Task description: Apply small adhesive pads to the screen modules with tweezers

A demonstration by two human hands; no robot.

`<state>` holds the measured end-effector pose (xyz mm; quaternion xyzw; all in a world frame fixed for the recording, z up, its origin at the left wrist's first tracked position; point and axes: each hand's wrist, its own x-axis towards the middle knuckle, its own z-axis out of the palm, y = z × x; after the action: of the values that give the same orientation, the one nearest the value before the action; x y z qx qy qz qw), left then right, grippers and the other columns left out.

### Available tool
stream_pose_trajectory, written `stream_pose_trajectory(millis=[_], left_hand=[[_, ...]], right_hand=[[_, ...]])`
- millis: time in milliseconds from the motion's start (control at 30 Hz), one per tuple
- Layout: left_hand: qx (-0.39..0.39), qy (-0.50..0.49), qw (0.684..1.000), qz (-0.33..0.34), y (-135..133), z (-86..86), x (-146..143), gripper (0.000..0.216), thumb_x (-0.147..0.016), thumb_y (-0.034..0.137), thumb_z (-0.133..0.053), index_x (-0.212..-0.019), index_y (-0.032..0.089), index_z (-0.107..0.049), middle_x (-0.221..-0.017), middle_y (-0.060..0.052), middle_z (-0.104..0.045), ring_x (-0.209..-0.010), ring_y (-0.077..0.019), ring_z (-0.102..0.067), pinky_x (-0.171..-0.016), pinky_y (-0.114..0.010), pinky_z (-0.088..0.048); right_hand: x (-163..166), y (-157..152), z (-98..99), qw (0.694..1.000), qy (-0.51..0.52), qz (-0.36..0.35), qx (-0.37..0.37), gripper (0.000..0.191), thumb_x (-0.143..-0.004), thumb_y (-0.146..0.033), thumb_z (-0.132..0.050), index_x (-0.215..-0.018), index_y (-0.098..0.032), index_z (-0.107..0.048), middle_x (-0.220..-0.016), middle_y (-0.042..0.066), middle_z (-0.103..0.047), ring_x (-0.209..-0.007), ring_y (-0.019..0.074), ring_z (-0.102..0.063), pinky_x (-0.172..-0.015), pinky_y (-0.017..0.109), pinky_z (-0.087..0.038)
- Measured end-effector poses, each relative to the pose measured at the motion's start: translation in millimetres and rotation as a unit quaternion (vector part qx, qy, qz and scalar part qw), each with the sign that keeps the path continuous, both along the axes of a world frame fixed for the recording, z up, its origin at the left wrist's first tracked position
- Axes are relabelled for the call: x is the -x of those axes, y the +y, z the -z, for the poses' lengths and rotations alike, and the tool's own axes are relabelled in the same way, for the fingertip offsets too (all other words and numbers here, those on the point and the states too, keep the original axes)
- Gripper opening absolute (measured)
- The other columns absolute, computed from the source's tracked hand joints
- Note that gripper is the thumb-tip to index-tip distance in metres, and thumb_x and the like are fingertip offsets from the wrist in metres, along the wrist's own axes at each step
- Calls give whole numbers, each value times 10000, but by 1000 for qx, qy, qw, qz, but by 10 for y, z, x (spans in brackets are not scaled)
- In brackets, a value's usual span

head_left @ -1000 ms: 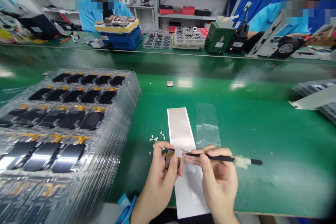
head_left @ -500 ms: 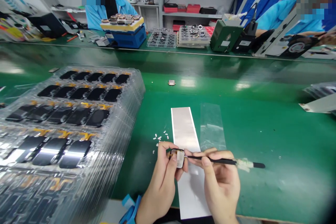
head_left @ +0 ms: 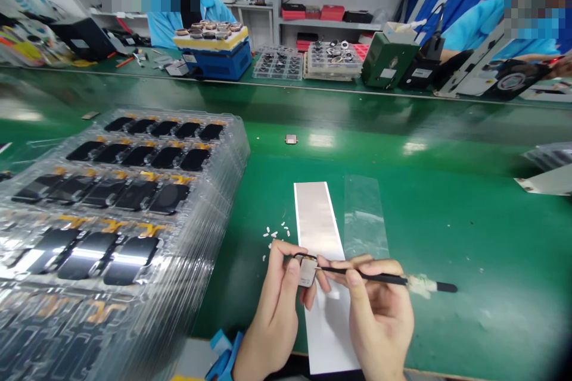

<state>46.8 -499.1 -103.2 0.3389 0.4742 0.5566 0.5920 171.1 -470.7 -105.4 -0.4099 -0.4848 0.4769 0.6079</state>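
My left hand [head_left: 277, 303] pinches a small watch screen [head_left: 307, 274] between thumb and fingers, its silver-grey back facing me and a dark rim along the top. In my right hand [head_left: 379, 303] is a slim black hand tool [head_left: 384, 278] with a fine tip and whitish tape wound near its rear end. That tip meets the screen's upper right edge; whether it touches or grips anything there is too small to tell. Both hands are above a white sheet [head_left: 328, 333] with a shiny grey strip on its far part.
Stacked clear trays [head_left: 223, 190] of black watch screens with orange flex cables fill the left. Tiny white scraps [head_left: 273, 234], a clear film [head_left: 366, 214] and a small metallic part [head_left: 291, 139] lie on the green bench [head_left: 469, 250]. Two people in blue sit across the bench.
The whole view has shifted slightly. My hands keep nearly the same grip, with the watch screen and tool tip still together.
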Motion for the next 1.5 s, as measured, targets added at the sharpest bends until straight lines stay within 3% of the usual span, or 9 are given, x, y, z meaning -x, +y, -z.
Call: stream_pose_trajectory(millis=[167,633,900,1033,1133,1233,1367,1500], left_hand=[[3,22,1000,6,-10,11,11,213,-1072,402,-330,-1034,224,-440,-794,1,-603,-646,-106,-468,-654,-236,-411],[3,52,999,-5,20,-36,-11,223,-1071,400,-341,-970,221,-426,-759,8,-620,-602,-93,-463,-602,-213,-412],[-1,25,999,-32,92,-26,-14,295,-1019,474,-476,-894,216,-411,-634,55,-584,-459,-41,-348,-455,-164,-259],[21,52,998,-11,75,24,7,297,-1000,470,-523,-907,232,-370,-614,70,-572,-520,-66,-457,-506,-180,-313],[22,80,996,28,36,22,19,228,-1023,416,-492,-946,242,-366,-682,50,-590,-653,-105,-555,-597,-213,-378],[12,135,984,116,4,-37,14,120,-1060,356,-383,-1012,247,-391,-863,-15,-655,-759,-141,-584,-696,-265,-427],[-30,266,932,242,22,-141,-47,182,-1057,312,-334,-1072,230,-496,-1052,-88,-670,-938,-208,-640,-838,-329,-448],[-52,338,885,316,70,-155,-142,202,-1048,293,-338,-1073,224,-526,-1086,-96,-681,-1020,-244,-656,-864,-342,-471]], right_hand=[[49,10,-71,1000,5,22,8,127,-937,-130,-597,-937,-251,-557,-850,14,-728,-817,170,-763,-722,275,-660],[60,20,-103,1000,18,11,-3,133,-928,-119,-608,-932,-247,-576,-850,13,-742,-828,183,-770,-736,289,-667],[56,-12,-64,999,41,-18,-1,163,-955,-104,-554,-966,-264,-580,-892,9,-702,-892,181,-760,-678,247,-657],[-112,-12,-73,998,33,47,10,117,-950,-136,-588,-979,-247,-564,-934,23,-708,-923,197,-758,-760,297,-663],[-399,29,-71,994,-11,105,31,170,-879,-147,-698,-948,-226,-565,-937,42,-727,-923,228,-760,-795,338,-663],[-735,41,-29,988,-72,117,74,201,-821,-185,-770,-919,-203,-596,-917,66,-746,-858,242,-770,-784,336,-665],[-986,-85,72,980,-146,85,107,154,-801,-231,-785,-885,-170,-670,-882,72,-724,-807,236,-771,-756,296,-663],[-971,-225,151,975,-188,44,105,64,-840,-220,-735,-860,-167,-704,-895,69,-702,-812,224,-767,-735,281,-659]])
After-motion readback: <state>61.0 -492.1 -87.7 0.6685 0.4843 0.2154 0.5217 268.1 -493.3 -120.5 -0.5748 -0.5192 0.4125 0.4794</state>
